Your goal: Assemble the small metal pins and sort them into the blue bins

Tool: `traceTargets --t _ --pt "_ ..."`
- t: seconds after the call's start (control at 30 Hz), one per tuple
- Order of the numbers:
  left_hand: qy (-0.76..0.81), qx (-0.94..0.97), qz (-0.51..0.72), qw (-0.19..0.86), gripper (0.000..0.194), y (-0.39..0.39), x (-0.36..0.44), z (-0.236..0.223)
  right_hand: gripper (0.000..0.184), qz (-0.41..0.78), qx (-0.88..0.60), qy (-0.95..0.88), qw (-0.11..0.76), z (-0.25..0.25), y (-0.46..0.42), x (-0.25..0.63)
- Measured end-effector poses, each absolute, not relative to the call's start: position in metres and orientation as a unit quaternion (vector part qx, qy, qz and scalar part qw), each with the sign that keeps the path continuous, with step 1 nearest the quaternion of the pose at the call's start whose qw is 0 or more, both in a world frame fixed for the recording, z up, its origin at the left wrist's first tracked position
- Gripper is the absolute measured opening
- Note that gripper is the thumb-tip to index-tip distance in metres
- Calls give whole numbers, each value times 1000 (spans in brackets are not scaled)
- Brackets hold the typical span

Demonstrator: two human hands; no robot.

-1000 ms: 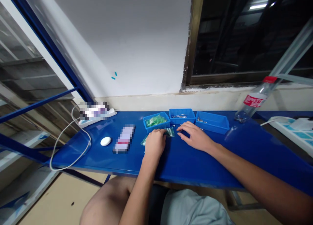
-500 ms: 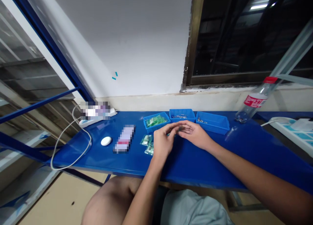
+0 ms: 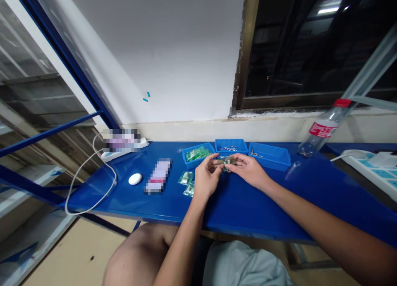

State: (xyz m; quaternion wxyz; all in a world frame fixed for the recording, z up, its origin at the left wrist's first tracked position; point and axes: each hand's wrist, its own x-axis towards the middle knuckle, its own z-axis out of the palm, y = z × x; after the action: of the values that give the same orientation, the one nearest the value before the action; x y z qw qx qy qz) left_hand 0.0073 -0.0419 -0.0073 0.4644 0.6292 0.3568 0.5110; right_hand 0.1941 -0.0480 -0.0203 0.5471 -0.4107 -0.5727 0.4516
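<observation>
Between my two hands is a small clear plastic bag [image 3: 226, 163] with little pale pieces in it. My left hand [image 3: 207, 174] pinches its left side with thumb and fingers. On the other side my right hand [image 3: 248, 168] grips it, thumb in front and fingers behind. Two similar filled bags [image 3: 186, 178] lie on the blue table [image 3: 248, 207] just left of my left hand. Beyond my hands stand a blue bin of green-tinted bags [image 3: 198, 154], a blue bin with thin metal parts [image 3: 231, 146] and a blue bin with a few small metal pieces [image 3: 269, 155].
A white oval object [image 3: 135, 179] and a blurred-out flat item [image 3: 159, 176] lie to the left. A power strip [image 3: 124, 150] with a looping white cable [image 3: 70, 195] sits further back. A red-capped plastic bottle [image 3: 319, 130] stands at the right, near another power strip [image 3: 372, 168].
My hands have turned and parted slightly, so the small bag between them now shows. Everything else on the table stays in place.
</observation>
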Motion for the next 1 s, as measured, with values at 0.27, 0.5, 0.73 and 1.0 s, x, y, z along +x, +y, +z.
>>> traceTargets --t 0.27,0.5,0.73,1.0 --pt "347 652 508 443 46 -45 10 -10 43 473 -410 -556 547 -19 -46 197" --pt "302 784 478 254 48 -53 10 -3 47 483 -416 -516 572 -16 -45 198" --pt "294 793 476 240 60 -49 10 -5 65 495 -428 -514 555 -11 -50 200" --pt "377 724 511 271 22 -53 7 4 48 433 -424 -564 561 -9 -50 198"
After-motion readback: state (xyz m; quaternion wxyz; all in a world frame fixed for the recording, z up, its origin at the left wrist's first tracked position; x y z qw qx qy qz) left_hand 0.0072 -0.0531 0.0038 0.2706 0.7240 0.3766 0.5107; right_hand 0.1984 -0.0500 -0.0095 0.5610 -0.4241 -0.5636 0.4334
